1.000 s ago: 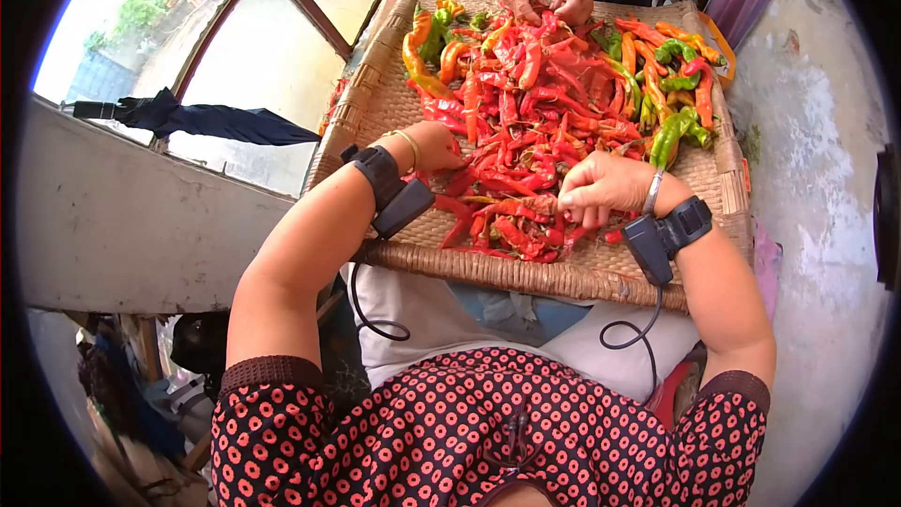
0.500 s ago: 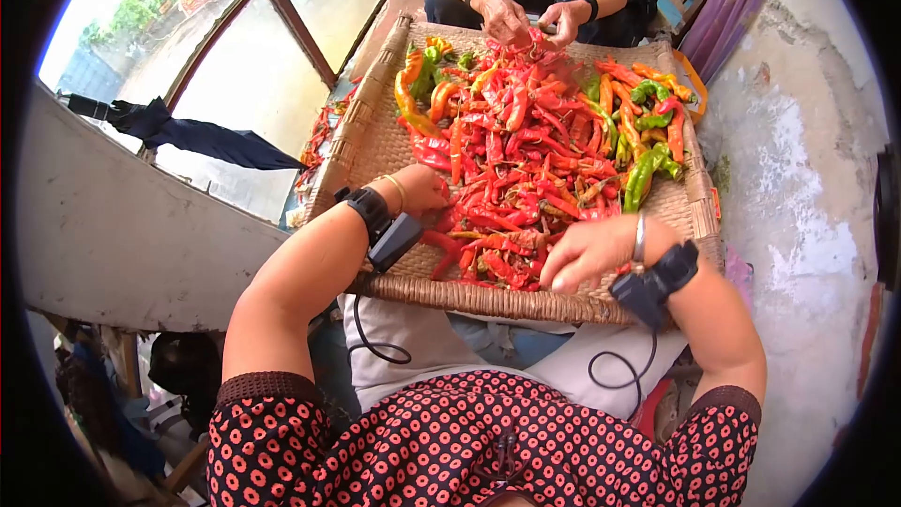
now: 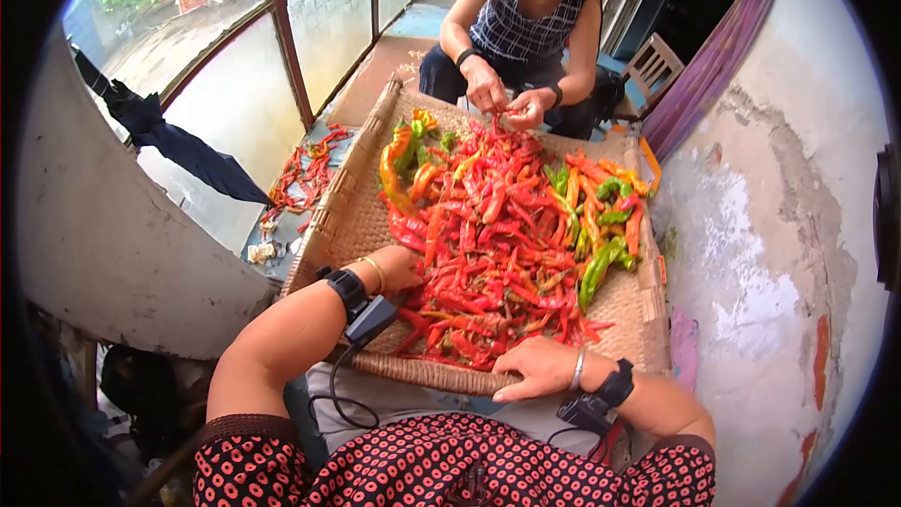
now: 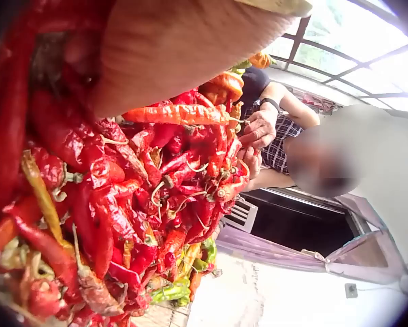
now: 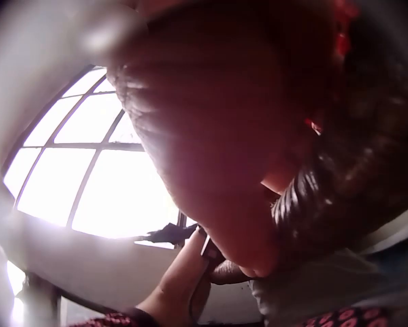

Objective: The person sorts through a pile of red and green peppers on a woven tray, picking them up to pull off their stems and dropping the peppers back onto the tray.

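A wide woven tray [image 3: 352, 216] lies before me, heaped with red chilli peppers [image 3: 488, 253]; green and orange ones [image 3: 601, 263] lie along the right and far-left sides. My left hand [image 3: 399, 270] is sunk in the red peppers at the pile's near-left edge, and its fingers are hidden. In the left wrist view my palm [image 4: 183, 48] hangs close over the red peppers [image 4: 122, 197]. My right hand [image 3: 533, 371] lies on the tray's near rim with fingers over the edge and the thumb below, holding it. The right wrist view shows only the palm [image 5: 210, 157] close up.
Another person [image 3: 526, 19] sits at the tray's far end with both hands in the peppers. A folded dark umbrella [image 3: 178, 145] leans at the window on the left. Loose peppers [image 3: 300, 169] lie on the floor beside the tray. A rough wall [image 3: 779, 225] runs close on the right.
My right hand has left the peppers and drawn back to the tray's near rim. The left hand stays at the pile's near-left edge. The head view has tilted up.
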Demonstrator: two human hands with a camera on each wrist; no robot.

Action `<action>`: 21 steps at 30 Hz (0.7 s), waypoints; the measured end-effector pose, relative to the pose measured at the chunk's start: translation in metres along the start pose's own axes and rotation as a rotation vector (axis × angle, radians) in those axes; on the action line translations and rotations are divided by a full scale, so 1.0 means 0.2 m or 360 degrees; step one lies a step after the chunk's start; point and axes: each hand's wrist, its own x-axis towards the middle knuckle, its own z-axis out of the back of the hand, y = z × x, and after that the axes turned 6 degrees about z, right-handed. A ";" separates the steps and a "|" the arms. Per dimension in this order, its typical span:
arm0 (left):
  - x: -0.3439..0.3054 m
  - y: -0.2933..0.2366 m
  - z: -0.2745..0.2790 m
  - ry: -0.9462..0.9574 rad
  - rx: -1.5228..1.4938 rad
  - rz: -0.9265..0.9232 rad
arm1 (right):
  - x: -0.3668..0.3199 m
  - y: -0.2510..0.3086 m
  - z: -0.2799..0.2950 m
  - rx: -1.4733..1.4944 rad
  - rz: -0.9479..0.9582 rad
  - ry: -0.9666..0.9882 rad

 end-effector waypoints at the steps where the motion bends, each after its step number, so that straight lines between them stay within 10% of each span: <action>1: 0.00 -0.01 0.02 0.0051 0.0014 0.0063 | 0.00 -0.01 0.00 0.0020 0.0022 -0.0010; 10: -0.06 -0.08 0.14 0.0324 -0.0509 0.0496 | 0.02 -0.05 0.05 0.0288 0.0011 0.0095; 19: -0.02 -0.06 0.09 0.0298 -0.0285 0.0292 | 0.04 -0.10 0.09 0.0851 -0.0313 0.0274; 21: -0.02 -0.05 0.07 0.0298 -0.0248 0.0236 | 0.04 -0.07 0.11 0.0336 0.0033 -0.0109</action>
